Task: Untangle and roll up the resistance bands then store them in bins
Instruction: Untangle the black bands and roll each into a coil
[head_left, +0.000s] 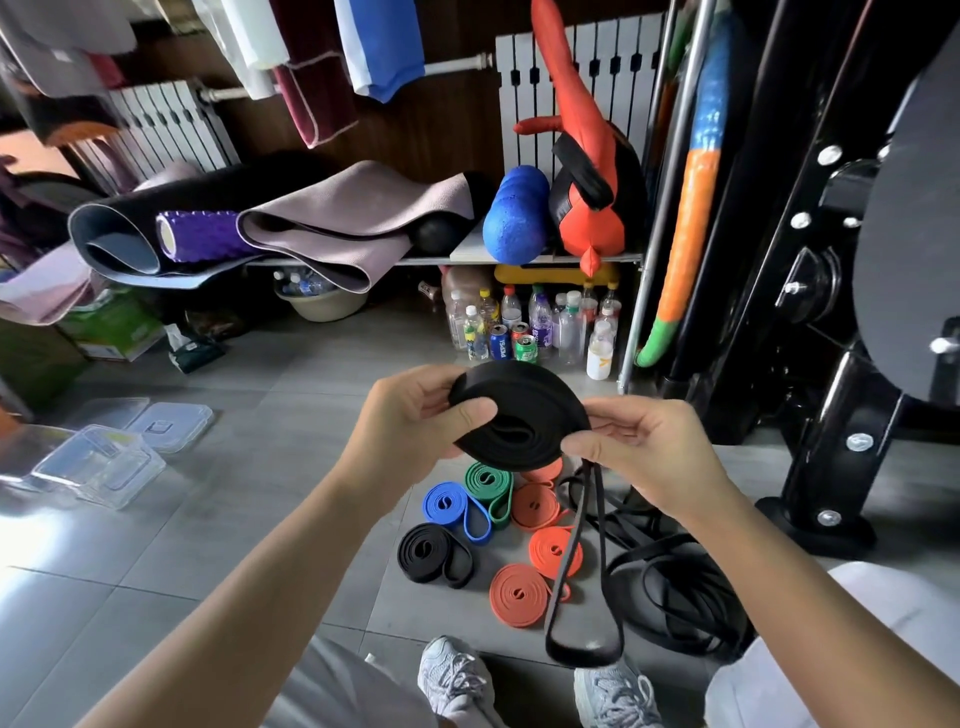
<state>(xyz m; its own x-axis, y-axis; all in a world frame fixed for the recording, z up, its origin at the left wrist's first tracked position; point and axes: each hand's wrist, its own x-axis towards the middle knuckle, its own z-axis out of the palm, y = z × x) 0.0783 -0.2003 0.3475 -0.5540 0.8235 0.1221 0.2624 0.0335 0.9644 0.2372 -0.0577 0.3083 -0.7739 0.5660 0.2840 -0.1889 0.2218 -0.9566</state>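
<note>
Black flat rubber resistance band, wound most of the way into a coil (519, 415), is held up at the centre of the frame, above the floor. The left hand (410, 421) grips its left side, thumb laid across the face and fingers curled behind. The right hand (639, 447) pinches the outer wrap at the right edge, where the unrolled loop (582, 657) drops toward the lower centre.

To finish this roll well, I would let the left thumb press the layers flat so they cannot telescope, while the right hand feeds the loop in with both strands lying side by side, untwisted and under light tension. A slack wrap would likely spring open once put down.

Below, on the grey tiled floor (234, 519), lie finished rolls: blue (447, 504), green (485, 480), black (423, 551) and several orange (519, 592). A tangled heap of black bands (670, 597) sits just right of them, near the hanging loop, so lifting the loop clear should avoid a snag. Clear plastic bins (104, 462) wait at the left of the frame, well apart.
</note>
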